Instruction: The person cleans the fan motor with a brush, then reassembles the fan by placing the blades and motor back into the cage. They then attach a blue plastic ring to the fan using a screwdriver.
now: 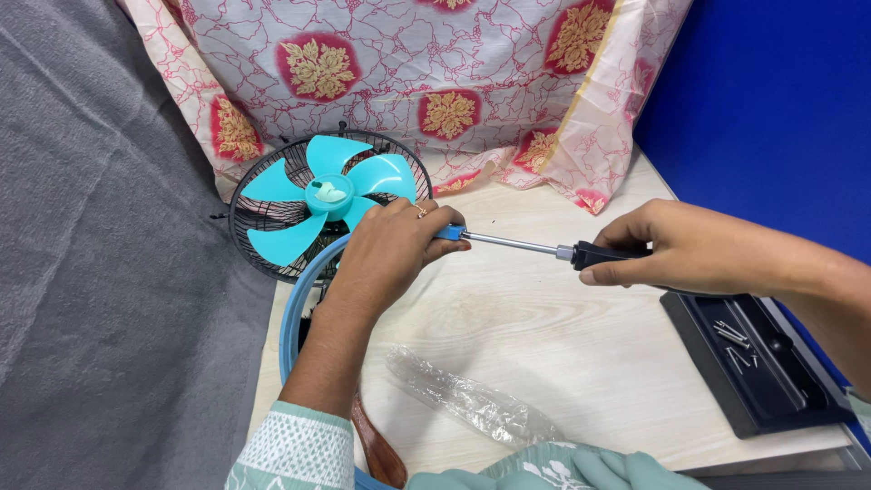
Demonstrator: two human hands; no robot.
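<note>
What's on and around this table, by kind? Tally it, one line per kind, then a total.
Fan with turquoise blades: 1
Screwdriver, held by the left hand and the right hand: 1
Black tray holding loose screws: 1
Clear plastic bag: 1
Patterned cloth: 1
Total: 5

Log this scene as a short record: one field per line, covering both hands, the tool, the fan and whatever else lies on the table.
left hand: closed around the front end of the screwdriver shaft, beside the fan
right hand: grips the black handle
screwdriver: held level between both hands, metal shaft, blue piece at the tip end
fan: teal blades in a black wire guard, at the table's left edge
table: light wood grain
black tray: at right, holds loose screws
plastic bag: clear, crumpled, near the front edge
cloth: pink floral, behind the fan
</note>
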